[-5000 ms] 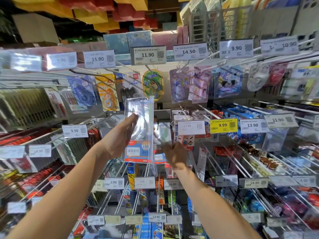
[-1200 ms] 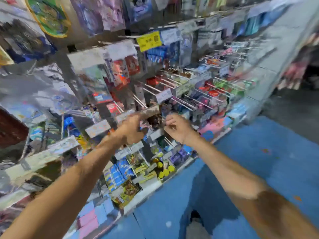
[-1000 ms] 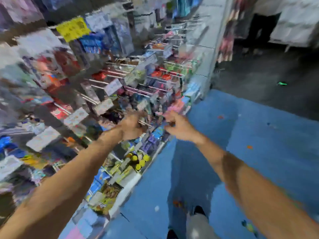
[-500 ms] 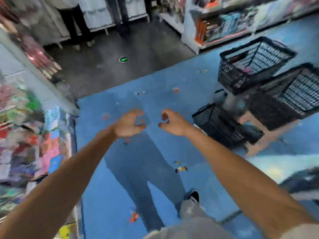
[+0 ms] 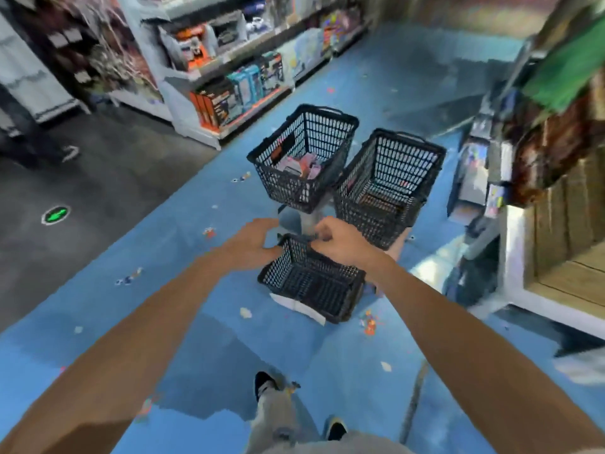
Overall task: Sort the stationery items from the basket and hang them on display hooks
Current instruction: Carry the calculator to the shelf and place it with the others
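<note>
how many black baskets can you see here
3. The far basket holds packets. The right basket stands beside it. The near basket is just by the left hand and right hand. More may be hidden outside the frame.

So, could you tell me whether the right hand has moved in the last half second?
Yes: the right hand was short of the nearest black basket, to its left; now it is over its far rim.
</note>
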The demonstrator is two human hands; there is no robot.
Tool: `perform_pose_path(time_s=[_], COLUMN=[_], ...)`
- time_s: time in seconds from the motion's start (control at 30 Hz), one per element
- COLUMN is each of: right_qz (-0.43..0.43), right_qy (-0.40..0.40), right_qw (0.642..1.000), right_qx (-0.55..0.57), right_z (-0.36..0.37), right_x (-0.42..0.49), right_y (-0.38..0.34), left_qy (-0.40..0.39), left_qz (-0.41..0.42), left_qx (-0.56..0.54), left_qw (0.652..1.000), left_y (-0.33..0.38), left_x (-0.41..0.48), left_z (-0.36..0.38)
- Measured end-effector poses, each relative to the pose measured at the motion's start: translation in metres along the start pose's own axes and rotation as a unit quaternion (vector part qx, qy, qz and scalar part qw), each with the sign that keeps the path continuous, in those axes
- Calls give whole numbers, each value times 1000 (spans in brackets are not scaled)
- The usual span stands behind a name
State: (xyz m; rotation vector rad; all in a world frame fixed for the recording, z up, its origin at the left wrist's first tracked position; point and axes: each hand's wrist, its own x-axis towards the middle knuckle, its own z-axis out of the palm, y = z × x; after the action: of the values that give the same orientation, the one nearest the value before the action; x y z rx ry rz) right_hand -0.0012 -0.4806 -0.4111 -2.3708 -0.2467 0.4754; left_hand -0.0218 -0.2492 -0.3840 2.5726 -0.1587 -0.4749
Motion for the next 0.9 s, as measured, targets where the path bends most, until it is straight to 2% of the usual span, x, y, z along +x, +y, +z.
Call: perform_pose_path(time_s=[0.13,0.3,0.47,0.57,0.73,0.9], right_qz=[43,94,153,176,204,232], right_qy=[39,81,120,128,146,117], right_qw=[998,986,951,936,909,885], right_qx=[21,114,240,277,332,387], right_z=[-23,-37,-47,-60,-90,-104], right_x=[67,155,226,263,328,378], right_y=[1,-20,-29,-21,0,10], left_qy=[-24,-48,-54,-60,-95,-112], left_qz=[30,75,102,121,83,55], left_qx=[15,36,33,23,-2,-32], left_qw=[999,995,993,991,992,992], left_y=[-11,-34,-45,-50,-48,-48], left_x=[83,173,253,301,369,426], left_z=[-30,-85,-128,-141,-160,-172])
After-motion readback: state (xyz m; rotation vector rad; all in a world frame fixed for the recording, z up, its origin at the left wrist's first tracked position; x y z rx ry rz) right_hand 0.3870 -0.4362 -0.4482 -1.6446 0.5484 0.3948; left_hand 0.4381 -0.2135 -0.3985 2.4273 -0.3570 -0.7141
